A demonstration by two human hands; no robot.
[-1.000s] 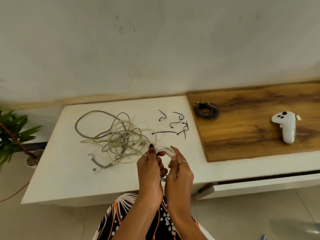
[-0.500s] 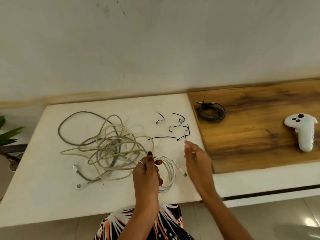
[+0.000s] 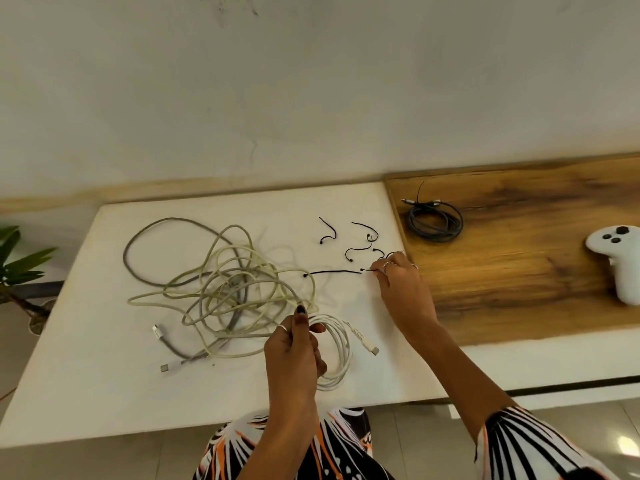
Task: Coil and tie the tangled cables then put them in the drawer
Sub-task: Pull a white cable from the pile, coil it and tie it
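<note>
- Your left hand (image 3: 294, 351) is holding the white coiled cable (image 3: 334, 355) just above the near part of the white tabletop (image 3: 86, 375). Your fingers (image 3: 301, 318) are curling round the loops and pinching them tight.
- The plug end of that cable is sticking out to the right, near your right arm.
- Your right hand (image 3: 401, 289) is reaching to the black ties (image 3: 360, 244) in the middle of the tabletop. Its fingertips (image 3: 382, 268) are pinching the end of one tie.
- The tangled cables (image 3: 221, 289), gray and pale yellow, are lying in a messy pile just to the left of your left hand.
- A black coiled cable (image 3: 434, 225) is lying on the wooden board (image 3: 519, 289) to the right.
- A white controller (image 3: 620, 261) is sitting at the far right of that board.
- A green plant (image 3: 17, 265) is peeking in at the left edge.
</note>
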